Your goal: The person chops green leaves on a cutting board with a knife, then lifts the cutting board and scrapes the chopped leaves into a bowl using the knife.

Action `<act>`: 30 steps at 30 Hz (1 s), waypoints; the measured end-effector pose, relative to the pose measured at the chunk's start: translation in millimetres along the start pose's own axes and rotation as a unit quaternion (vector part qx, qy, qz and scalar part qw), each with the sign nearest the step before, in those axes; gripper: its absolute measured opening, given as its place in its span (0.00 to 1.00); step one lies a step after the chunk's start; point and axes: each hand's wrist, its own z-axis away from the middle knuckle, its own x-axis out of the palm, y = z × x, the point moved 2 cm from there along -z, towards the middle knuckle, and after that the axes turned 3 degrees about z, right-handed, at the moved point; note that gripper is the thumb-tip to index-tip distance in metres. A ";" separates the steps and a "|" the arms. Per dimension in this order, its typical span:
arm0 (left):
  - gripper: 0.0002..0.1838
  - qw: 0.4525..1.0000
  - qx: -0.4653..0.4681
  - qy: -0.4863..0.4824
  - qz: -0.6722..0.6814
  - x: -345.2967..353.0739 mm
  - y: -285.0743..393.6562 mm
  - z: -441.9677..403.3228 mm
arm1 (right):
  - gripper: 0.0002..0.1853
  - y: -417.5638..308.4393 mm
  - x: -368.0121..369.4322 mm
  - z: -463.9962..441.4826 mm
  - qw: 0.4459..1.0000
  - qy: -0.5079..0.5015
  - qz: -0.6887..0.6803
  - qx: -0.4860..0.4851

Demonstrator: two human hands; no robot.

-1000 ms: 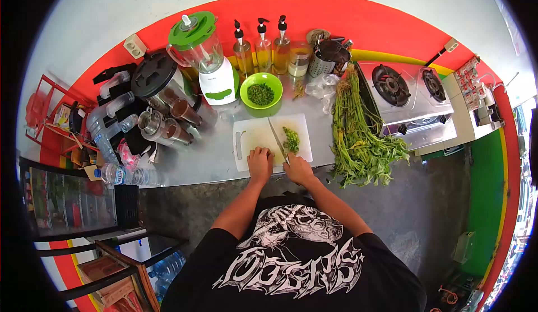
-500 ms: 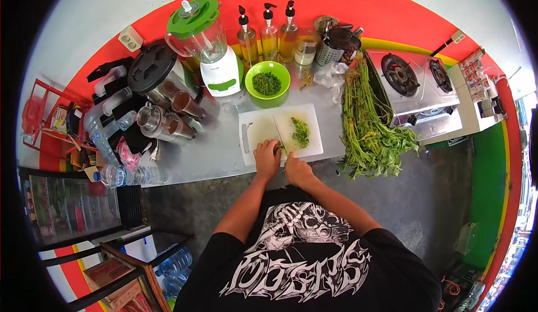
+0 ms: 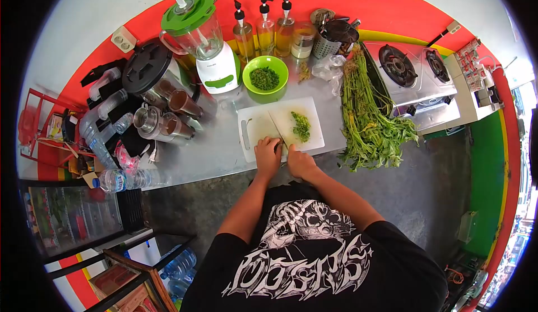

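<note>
A white cutting board (image 3: 255,120) lies on the steel counter before me. My right hand (image 3: 300,162) is closed around the handle of a knife (image 3: 278,126), its thin blade slanting up and left across the board. Just left of the blade, my left hand (image 3: 268,154) has its fingers curled down at the board's near edge over a small bit of green stalk, mostly hidden. Chopped greens (image 3: 301,127) form a loose heap right of the blade. Behind the board stands a green bowl (image 3: 250,85) holding more chopped greens.
Long leafy stalks (image 3: 367,110) lie to the right, beside a gas stove (image 3: 400,68). A blender (image 3: 216,71), pump bottles (image 3: 264,32) and a jar (image 3: 303,46) stand along the wall. Metal canisters (image 3: 165,124) and a water bottle (image 3: 120,181) are at left.
The view has shifted slightly. The knife blade now slants more to the left across the board, and my right hand sits a little farther right. My left hand stays beside the blade.
</note>
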 end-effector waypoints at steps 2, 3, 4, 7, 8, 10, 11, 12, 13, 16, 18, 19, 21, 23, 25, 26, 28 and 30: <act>0.06 1.000 0.007 0.019 0.021 -2.9 -0.3 3.3 | 0.15 -1.1 -0.3 -1.7 1.000 0.018 -0.001 0.007; 0.06 1.000 0.009 0.019 0.021 -1.8 -3.2 2.9 | 0.15 -2.8 0.9 -0.5 1.000 0.020 -0.002 0.007; 0.06 0.999 0.004 0.023 0.042 -0.4 -6.2 3.0 | 0.15 -4.4 4.1 3.5 1.000 0.026 -0.010 0.009; 0.07 0.998 -0.027 0.032 0.053 2.3 -9.5 1.9 | 0.15 -4.3 5.4 2.2 0.999 0.021 -0.016 0.022; 0.07 0.997 -0.025 0.035 0.062 2.0 -10.1 0.8 | 0.15 -3.4 5.0 0.2 0.999 0.011 -0.016 0.032; 0.06 0.996 -0.026 0.040 0.070 1.4 -11.0 -0.2 | 0.15 -1.6 -0.9 -4.3 1.000 0.003 -0.011 0.023; 0.06 0.996 -0.035 0.024 0.078 1.8 -11.4 -0.1 | 0.16 -3.1 -1.8 -5.8 1.000 -0.004 -0.011 0.015; 0.06 0.995 -0.043 0.007 0.085 0.9 -11.7 -1.6 | 0.16 -7.3 -3.4 -4.2 1.000 -0.003 -0.013 0.013; 0.06 0.996 -0.042 0.007 0.083 -0.4 -11.8 -3.6 | 0.16 -10.6 -4.9 -1.0 1.000 -0.008 -0.004 0.025; 0.08 0.994 -0.049 0.014 0.097 3.3 -15.4 -2.5 | 0.18 -12.2 5.1 -0.5 1.000 -0.013 0.007 0.027; 0.08 0.994 -0.029 0.025 0.099 3.9 -14.4 0.9 | 0.16 -9.6 8.1 -2.4 1.000 -0.009 0.005 0.019; 0.07 0.994 -0.008 0.039 0.097 1.6 -12.3 1.2 | 0.16 -9.7 5.6 -6.2 1.000 -0.012 0.002 0.020; 0.07 0.994 0.011 0.049 0.095 -1.9 -9.7 3.0 | 0.17 -11.8 0.5 -6.6 1.000 -0.014 -0.001 0.019; 0.06 0.995 0.021 0.042 0.088 -4.3 -9.0 2.7 | 0.17 -17.2 -3.3 -0.2 0.999 -0.029 0.025 0.024; 0.07 0.995 0.016 0.044 0.089 -3.3 -10.1 3.6 | 0.17 -21.0 -1.4 5.5 0.999 -0.036 0.018 0.028; 0.07 0.994 0.021 0.054 0.092 -1.2 -13.1 3.4 | 0.24 -17.5 7.7 -0.4 0.999 -0.026 0.014 0.043; 0.07 0.993 0.025 0.063 0.096 -0.1 -12.6 2.8 | 0.24 -13.0 8.5 -7.7 0.999 -0.019 0.014 0.042; 0.07 0.994 0.025 0.068 0.088 -0.1 -12.1 4.3 | 0.24 -13.0 3.5 -10.8 0.999 -0.014 0.013 0.039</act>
